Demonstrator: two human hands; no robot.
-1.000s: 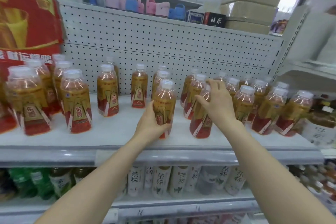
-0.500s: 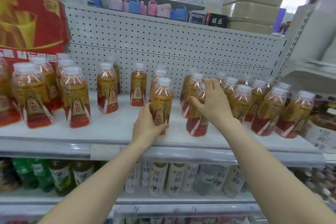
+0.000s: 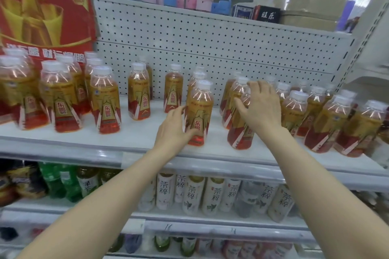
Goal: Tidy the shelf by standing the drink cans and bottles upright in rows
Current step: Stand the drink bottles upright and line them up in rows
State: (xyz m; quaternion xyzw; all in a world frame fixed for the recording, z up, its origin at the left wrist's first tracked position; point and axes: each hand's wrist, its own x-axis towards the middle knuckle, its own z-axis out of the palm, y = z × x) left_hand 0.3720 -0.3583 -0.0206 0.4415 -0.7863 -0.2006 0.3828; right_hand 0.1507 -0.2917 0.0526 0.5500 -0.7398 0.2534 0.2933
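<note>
Many amber drink bottles with red-and-gold labels and white caps stand on the white shelf (image 3: 139,132). My left hand (image 3: 174,128) grips the lower side of the front middle bottle (image 3: 201,107), thumb on its left, fingers across its label. That bottle stands upright. My right hand (image 3: 261,107) lies over the top of the neighbouring bottle (image 3: 240,134), fingers spread and fairly straight, thumb out to the left. Its cap is hidden behind the hand. Upright bottles stand in a left cluster (image 3: 105,101) and a right group (image 3: 328,120).
A white pegboard back panel (image 3: 210,48) rises behind the bottles. A red carton (image 3: 42,17) stands at the far left. The shelf below holds white tea bottles (image 3: 189,195) and green bottles (image 3: 63,181). Boxes and small coloured items sit on the top shelf.
My right hand's fingers have loosened and spread over the bottle top they gripped before. That bottle stands straighter. My left hand stays on the middle bottle, slightly lower.
</note>
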